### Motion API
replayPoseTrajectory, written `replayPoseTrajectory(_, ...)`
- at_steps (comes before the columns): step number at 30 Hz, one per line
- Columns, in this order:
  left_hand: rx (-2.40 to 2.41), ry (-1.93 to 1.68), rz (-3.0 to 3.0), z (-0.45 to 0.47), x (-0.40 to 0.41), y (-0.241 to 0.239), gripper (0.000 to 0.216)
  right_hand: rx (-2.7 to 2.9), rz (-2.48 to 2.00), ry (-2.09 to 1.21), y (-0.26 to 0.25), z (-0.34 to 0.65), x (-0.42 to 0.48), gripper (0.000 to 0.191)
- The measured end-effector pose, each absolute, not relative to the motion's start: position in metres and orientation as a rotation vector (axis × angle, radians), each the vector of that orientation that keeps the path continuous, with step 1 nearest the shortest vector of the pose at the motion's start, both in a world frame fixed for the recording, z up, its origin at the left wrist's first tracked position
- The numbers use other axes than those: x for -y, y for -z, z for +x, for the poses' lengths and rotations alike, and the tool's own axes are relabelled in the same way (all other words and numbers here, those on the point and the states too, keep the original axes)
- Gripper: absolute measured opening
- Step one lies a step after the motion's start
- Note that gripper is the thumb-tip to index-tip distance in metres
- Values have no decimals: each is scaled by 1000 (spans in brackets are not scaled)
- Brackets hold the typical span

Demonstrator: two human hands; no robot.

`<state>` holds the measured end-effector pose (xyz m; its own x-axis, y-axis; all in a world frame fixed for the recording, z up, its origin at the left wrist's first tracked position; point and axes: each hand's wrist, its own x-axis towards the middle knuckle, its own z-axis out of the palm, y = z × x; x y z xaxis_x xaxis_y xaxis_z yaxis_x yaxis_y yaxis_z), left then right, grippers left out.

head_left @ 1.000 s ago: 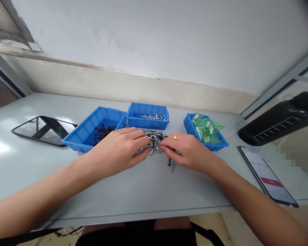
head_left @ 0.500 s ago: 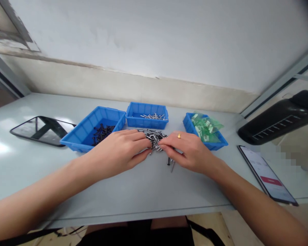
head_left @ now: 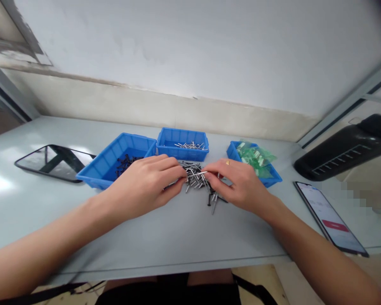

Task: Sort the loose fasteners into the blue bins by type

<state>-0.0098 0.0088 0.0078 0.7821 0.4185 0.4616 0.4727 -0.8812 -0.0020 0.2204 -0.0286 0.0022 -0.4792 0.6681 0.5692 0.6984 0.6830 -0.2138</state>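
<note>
A loose pile of silver blind rivets (head_left: 195, 181) mixed with black screws lies on the table between my hands. My left hand (head_left: 152, 180) is closed at the pile's left side, thumb and fingers pinched together. My right hand (head_left: 236, 180), with a gold ring, pinches with thumb and forefinger at the right side. One silver blind rivet (head_left: 197, 173) spans the gap above the pile, its ends at the fingertips of both hands. Near my right thumb lie a black screw (head_left: 209, 200) and a few silver rivets, apart from the main heap.
Behind my left hand stands a blue bin (head_left: 98, 169) of black screws. A blue bin (head_left: 182, 151) with silver rivets is at the back centre. Green packets (head_left: 255, 159) fill another blue bin (head_left: 268, 181). A phone (head_left: 332, 220), black bottle (head_left: 339, 152) and black-framed glassy panel (head_left: 55, 163) lie around.
My right hand has shifted slightly right and up, out of the pile. A silver blind rivet now shows between both hands' fingertips, and more of the pile is uncovered.
</note>
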Motion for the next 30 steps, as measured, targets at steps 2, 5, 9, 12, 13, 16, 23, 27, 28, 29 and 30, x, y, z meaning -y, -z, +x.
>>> replayPoseTrajectory(2,694,734,-2814,-10,-9,-9,16,2316,-1096,76,-2,221,27,17)
replayPoseTrajectory(5,624,767,-2751,-10,-8,-11,14,2430,-1138,58,0,220,25,20)
replayPoseTrajectory(9,497,781,-2780,-9,-5,-11,11,2588,-1112,-28,2,214,25,22)
replayPoseTrajectory(12,425,781,-2822,-8,-3,-11,11,2634,-1099,-43,3,211,27,21)
replayPoseTrajectory(13,410,775,-2833,-7,-2,-11,10,2637,-1090,-42,3,211,27,21)
replayPoseTrajectory(16,395,770,-2855,-7,-2,-12,10,2634,-1032,-8,4,212,27,21)
replayPoseTrajectory(23,487,885,-2849,-6,-1,-13,10,2460,-925,200,5,216,26,21)
replayPoseTrajectory(27,519,924,-2826,-5,0,-14,9,2374,-850,263,3,217,26,17)
replayPoseTrajectory(28,533,928,-2825,-6,0,-14,9,2353,-832,276,3,217,26,16)
replayPoseTrajectory(29,548,930,-2826,-6,-1,-15,9,2330,-818,293,2,218,27,14)
replayPoseTrajectory(30,562,923,-2828,-6,-1,-15,9,2307,-813,313,2,218,27,13)
